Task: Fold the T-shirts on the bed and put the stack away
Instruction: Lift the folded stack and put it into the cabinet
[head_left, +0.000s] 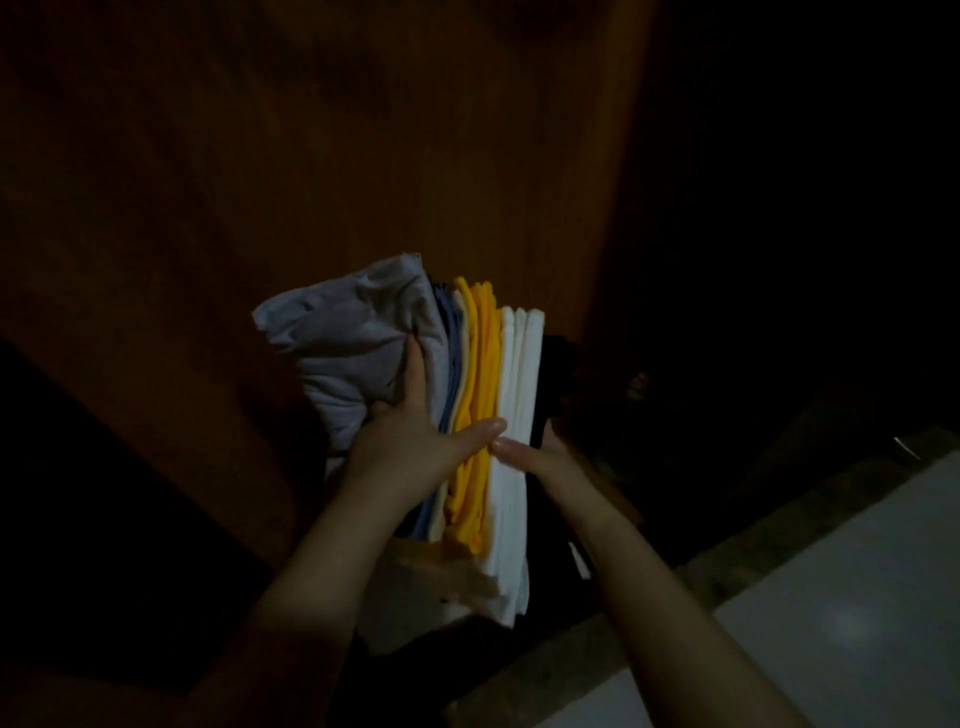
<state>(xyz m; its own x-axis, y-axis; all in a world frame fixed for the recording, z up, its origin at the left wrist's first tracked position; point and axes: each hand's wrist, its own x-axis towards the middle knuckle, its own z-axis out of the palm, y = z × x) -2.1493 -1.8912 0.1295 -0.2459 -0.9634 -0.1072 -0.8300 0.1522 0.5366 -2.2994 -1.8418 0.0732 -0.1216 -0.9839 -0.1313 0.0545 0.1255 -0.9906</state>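
Stack of folded T-shirts (467, 395), grey, blue, yellow, white, held on edge between both hands: left hand (415, 436) fingers clamping grey side, right hand (535, 457) thumb across white side, fingers hidden behind.

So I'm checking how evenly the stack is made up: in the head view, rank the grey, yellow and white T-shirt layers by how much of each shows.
1. grey T-shirt, its broad face showing
2. white T-shirts
3. yellow T-shirts
White and yellow show only edges, and the hands cover part, so that pair is close.
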